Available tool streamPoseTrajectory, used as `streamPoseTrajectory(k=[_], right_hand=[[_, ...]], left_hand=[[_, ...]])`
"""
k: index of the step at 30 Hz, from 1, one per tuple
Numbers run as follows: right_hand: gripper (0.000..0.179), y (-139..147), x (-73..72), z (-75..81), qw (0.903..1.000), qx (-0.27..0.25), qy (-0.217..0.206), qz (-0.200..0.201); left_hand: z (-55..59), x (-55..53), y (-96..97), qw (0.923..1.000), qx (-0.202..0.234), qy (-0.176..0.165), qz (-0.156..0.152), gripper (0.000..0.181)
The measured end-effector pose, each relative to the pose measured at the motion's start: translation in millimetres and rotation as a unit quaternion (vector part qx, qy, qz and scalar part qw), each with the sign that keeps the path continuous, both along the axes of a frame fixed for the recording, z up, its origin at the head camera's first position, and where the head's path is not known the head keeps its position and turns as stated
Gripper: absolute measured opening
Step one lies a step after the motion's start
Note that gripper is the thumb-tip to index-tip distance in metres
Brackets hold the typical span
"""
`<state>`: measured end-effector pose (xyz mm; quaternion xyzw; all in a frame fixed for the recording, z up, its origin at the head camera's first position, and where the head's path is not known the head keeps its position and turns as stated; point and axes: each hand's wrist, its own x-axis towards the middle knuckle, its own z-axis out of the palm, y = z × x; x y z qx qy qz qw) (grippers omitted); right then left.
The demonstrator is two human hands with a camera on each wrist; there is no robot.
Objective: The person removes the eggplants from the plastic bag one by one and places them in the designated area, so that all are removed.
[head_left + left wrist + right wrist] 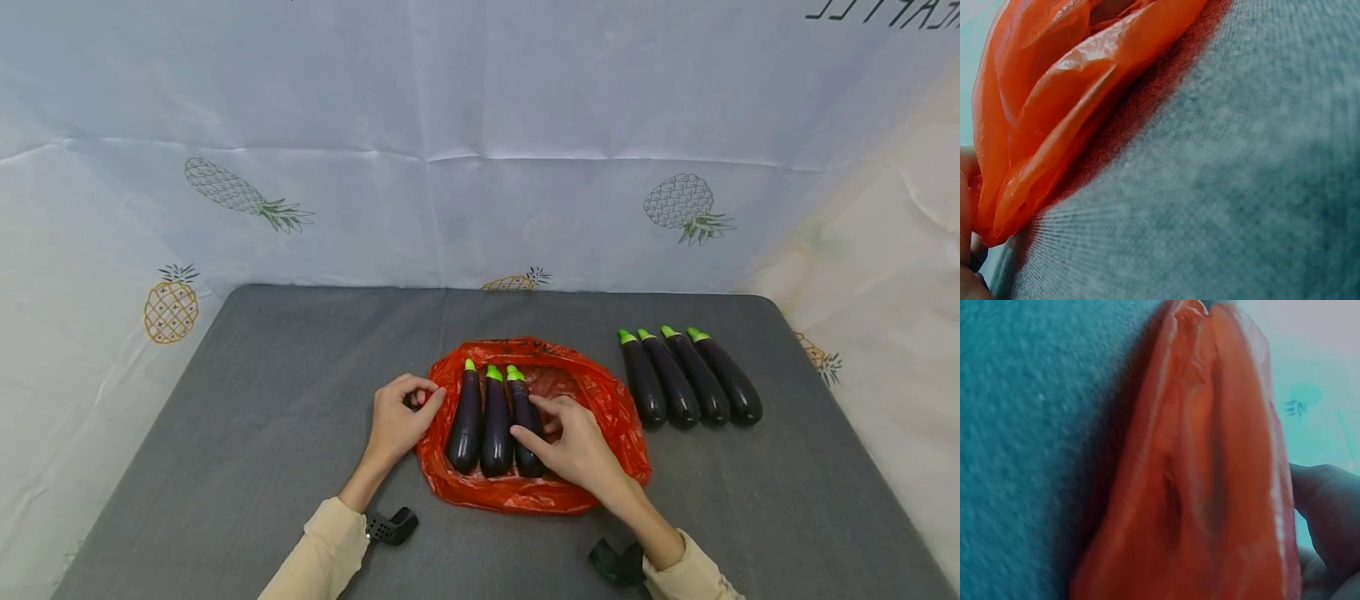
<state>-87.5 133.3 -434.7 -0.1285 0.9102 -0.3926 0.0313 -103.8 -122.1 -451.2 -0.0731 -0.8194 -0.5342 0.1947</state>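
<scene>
A red plastic bag (517,497) lies spread open on the grey table, its rim rolled outward. Three dark purple eggplants with bright green caps lie side by side in it: a left eggplant (466,425), a middle eggplant (496,425) and a right eggplant (529,463). My left hand (399,421) pinches the bag's left rim between thumb and fingers; in the left wrist view the red plastic (1054,125) gathers at the fingertips. My right hand (573,442) reaches over the bag's right side, thumb and index finger around the right eggplant. The bag's side (1210,487) hides that grip in the right wrist view.
Several more eggplants (678,383) lie in a slanted row on the table (300,375), right of the bag. A white cloth (450,208) with pineapple prints hangs behind the table. Dark wrist devices (392,527) sit by both sleeves.
</scene>
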Motion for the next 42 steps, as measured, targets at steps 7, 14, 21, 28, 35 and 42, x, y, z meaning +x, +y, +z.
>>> streamPoseTrajectory(k=[7, 14, 21, 28, 35, 42], right_hand=[[0.056, -3, 0.8, -0.7, 1.0000, -0.001, -0.007, -0.006], [0.055, -3, -0.4, 0.0, 0.9998, -0.002, -0.014, -0.011], [0.053, 1, -2.0, 2.9, 0.9998, -0.006, -0.010, -0.019], [0.053, 6, -2.4, 8.4, 0.9995, -0.010, -0.014, -0.027], [0.054, 16, -3.7, 15.7, 0.9989, -0.026, 0.003, -0.038], [0.053, 26, -6.0, 22.5, 0.9982, -0.034, 0.018, -0.047]], left_hand=[[-1.5, -0.5, 1.0, 1.0000, 0.004, -0.002, 0.005, 0.010], [-2.2, -1.0, 1.0, 1.0000, 0.003, 0.001, 0.005, 0.010], [-0.6, -1.1, 0.4, 1.0000, 0.002, -0.002, 0.004, 0.010], [-11.3, -5.1, -1.2, 1.0000, -0.002, -0.007, 0.006, 0.010], [-37.6, -14.6, -10.1, 0.9999, -0.005, -0.014, 0.005, 0.013], [-0.4, 0.2, 0.5, 1.0000, 0.000, -0.007, 0.001, 0.009]])
